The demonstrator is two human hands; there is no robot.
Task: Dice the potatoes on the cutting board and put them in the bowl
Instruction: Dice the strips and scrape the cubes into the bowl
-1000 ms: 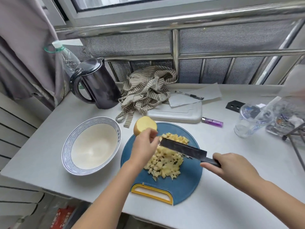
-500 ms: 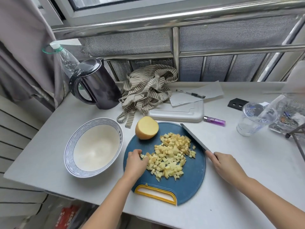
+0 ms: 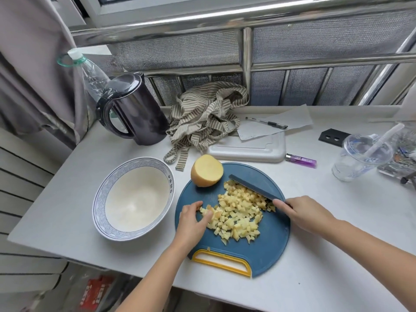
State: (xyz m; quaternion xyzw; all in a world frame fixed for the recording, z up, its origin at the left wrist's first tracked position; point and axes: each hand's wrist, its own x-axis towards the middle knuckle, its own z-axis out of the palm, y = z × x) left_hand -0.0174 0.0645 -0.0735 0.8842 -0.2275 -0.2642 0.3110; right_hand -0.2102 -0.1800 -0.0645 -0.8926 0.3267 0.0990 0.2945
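Note:
A round blue cutting board with a yellow handle lies near the table's front edge. On it is a heap of diced potato, with a half potato at the board's far left rim. My left hand cups the left side of the heap, fingers curved and touching the dice. My right hand grips the handle of a dark knife, whose blade lies against the heap's far right side. A blue-rimmed white bowl stands left of the board with nothing visible inside.
Behind the board lie a white tray, a striped cloth, a dark kettle, paper with a pen and a purple lighter. A plastic cup stands at the right. The table's front edge is close.
My left hand dropped from the blade to the heap's left side. The knife swung to the right, then came back against the far side of the dice.

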